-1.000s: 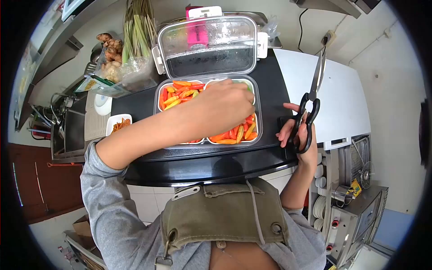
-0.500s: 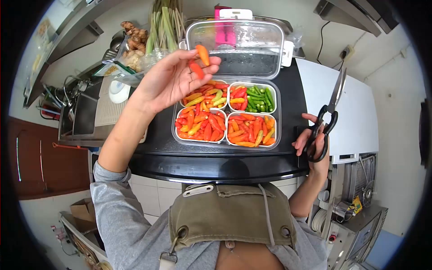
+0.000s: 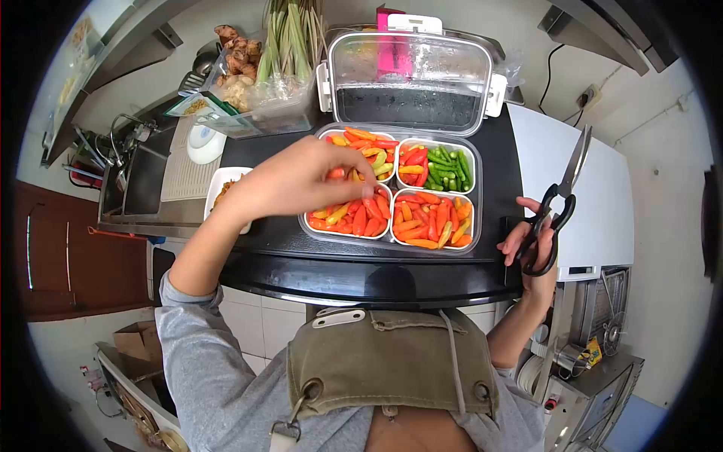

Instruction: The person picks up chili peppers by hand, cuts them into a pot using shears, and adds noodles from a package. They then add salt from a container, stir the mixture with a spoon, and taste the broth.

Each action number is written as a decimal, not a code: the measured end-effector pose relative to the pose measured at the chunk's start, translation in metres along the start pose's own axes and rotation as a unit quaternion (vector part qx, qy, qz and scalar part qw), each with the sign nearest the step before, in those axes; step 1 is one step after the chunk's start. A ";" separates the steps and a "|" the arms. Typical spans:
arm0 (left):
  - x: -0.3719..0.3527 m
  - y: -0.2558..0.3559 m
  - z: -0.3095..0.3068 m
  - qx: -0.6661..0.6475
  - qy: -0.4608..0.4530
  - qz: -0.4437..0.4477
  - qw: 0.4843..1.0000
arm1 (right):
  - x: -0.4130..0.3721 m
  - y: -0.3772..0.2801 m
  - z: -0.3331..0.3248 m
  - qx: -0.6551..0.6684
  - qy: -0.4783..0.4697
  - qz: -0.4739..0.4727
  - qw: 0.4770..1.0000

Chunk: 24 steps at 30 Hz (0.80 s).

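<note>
My left hand (image 3: pixel 301 177) is palm down above the lower left tub (image 3: pixel 309 223) of red and orange chili peppers (image 3: pixel 360 218), fingers curled and fingertips low over the peppers. A bit of red chili pepper (image 3: pixel 336 173) shows within the curl of the fingers; the hand partly hides this tub and the one behind it. My right hand (image 3: pixel 529 241) holds black-handled scissors (image 3: pixel 561 200) at the right counter edge, blades pointing up and away. Green chili peppers (image 3: pixel 450 169) share the upper right tub with red ones. The lower right tub holds orange and red chili peppers (image 3: pixel 433 218).
The four-part set sits in a clear outer box (image 3: pixel 476 151), with a clear clip lid (image 3: pixel 407 113) propped behind. A bin (image 3: pixel 282 113) of ginger and lemongrass stands back left. A white dish (image 3: pixel 213 197) lies left, near the sink (image 3: pixel 143 177). A white surface (image 3: pixel 580 181) adjoins on the right.
My left hand has turned from palm up to palm down and lowered to the lower left tub. The orange chili it held no longer shows. My right hand keeps the scissors.
</note>
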<state>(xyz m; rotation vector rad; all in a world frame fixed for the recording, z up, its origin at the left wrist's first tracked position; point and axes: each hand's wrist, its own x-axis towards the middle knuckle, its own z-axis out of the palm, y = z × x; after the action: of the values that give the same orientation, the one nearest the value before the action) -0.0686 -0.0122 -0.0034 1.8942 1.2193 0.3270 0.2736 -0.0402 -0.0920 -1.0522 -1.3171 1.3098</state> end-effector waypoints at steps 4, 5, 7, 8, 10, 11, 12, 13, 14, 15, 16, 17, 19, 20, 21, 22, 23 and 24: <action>0.006 -0.013 0.007 0.155 -0.012 0.144 0.977 | 0.000 0.000 0.000 0.001 -0.001 0.000 1.000; 0.006 -0.014 0.008 0.155 -0.012 0.144 0.977 | 0.000 0.000 0.000 0.002 0.001 0.000 1.000; 0.008 -0.005 0.006 0.191 -0.029 0.103 0.976 | 0.000 0.000 0.000 0.005 0.001 0.002 1.000; 0.008 -0.002 0.006 0.191 -0.030 0.105 0.976 | 0.000 -0.001 0.000 0.007 0.000 0.003 1.000; 0.009 0.002 0.006 0.229 0.022 0.142 0.963 | 0.000 0.000 0.000 0.008 0.002 0.006 1.000; 0.010 0.004 0.005 0.228 0.021 0.144 0.963 | 0.000 0.000 0.000 0.011 0.002 0.010 1.000; 0.011 0.005 0.002 0.248 0.003 0.134 0.959 | 0.000 -0.001 0.001 0.012 0.008 0.012 1.000; 0.012 0.005 0.001 0.268 -0.015 0.123 0.955 | 0.000 -0.002 0.001 0.012 0.009 0.012 1.000; 0.012 0.003 0.001 0.268 -0.016 0.123 0.955 | 0.000 -0.002 0.001 0.012 0.011 0.014 1.000; 0.013 0.001 0.002 0.246 -0.020 0.159 0.956 | 0.000 -0.002 0.001 0.013 0.012 0.016 1.000; 0.014 -0.002 0.002 0.224 -0.024 0.193 0.955 | -0.001 -0.001 0.001 0.014 0.015 0.018 1.000; 0.016 -0.005 0.002 0.225 -0.025 0.192 0.955 | 0.000 -0.001 0.002 0.015 0.015 0.018 1.000; 0.021 -0.012 0.000 0.183 -0.035 0.252 0.950 | 0.000 -0.001 0.002 0.017 0.017 0.008 1.000; 0.021 -0.010 -0.005 0.184 -0.035 0.252 0.949 | 0.000 -0.002 0.002 0.017 0.017 0.007 1.000; 0.021 -0.007 -0.011 0.139 -0.032 0.211 0.967 | 0.000 -0.002 0.002 0.016 0.018 0.011 1.000; 0.019 -0.007 -0.016 0.094 -0.029 0.168 0.981 | -0.001 -0.003 0.002 0.016 0.018 0.016 1.000; 0.018 -0.010 -0.019 0.096 -0.030 0.168 0.981 | -0.001 -0.002 0.001 0.018 0.020 0.015 1.000; 0.016 -0.016 -0.022 -0.016 0.021 0.116 0.993 | -0.001 -0.002 0.001 0.021 0.019 0.015 0.999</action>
<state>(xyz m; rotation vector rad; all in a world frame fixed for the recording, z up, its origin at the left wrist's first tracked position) -0.0839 0.0153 -0.0056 2.0137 1.0163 0.5100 0.2726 -0.0412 -0.0904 -1.0671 -1.2437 1.3278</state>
